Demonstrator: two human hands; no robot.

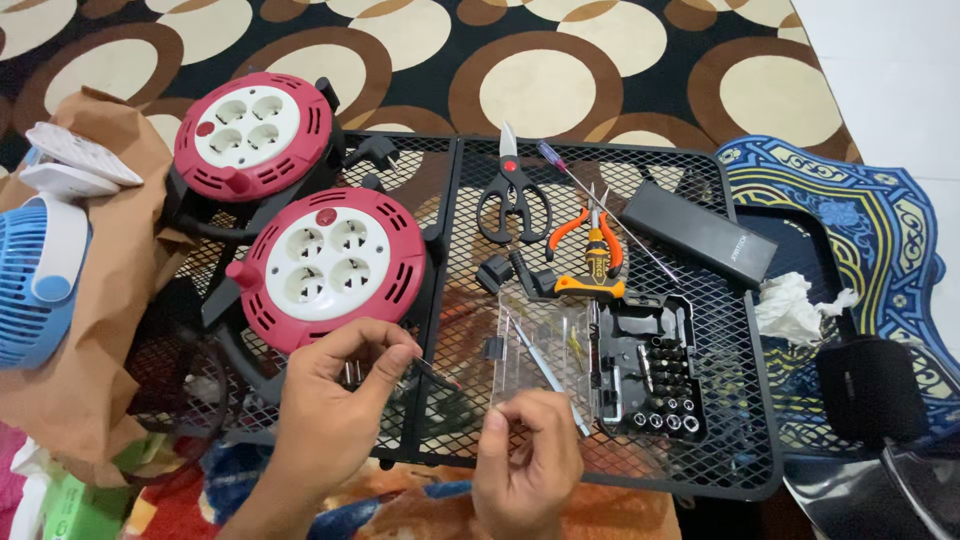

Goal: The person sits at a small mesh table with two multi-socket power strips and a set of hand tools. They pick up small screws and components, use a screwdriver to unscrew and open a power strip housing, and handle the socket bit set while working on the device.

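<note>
Screwdriver (pixel 548 372) pinched in right hand (pixel 528 462); left hand (pixel 335 400) pinches thin dark bit (pixel 440 375) beside clear case lid (pixel 540 340).

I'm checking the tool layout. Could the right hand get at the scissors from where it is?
Probably yes: the scissors lie uncovered on the mesh table straight ahead of the right hand; only the clear lid lies flat between.

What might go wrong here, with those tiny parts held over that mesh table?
The small piece in the left hand might slip and drop through the mesh table, whose holes are open. The open bit case lies near the right hand; a nudge may scatter its bits. The scissors lie unsheathed nearby.
</note>
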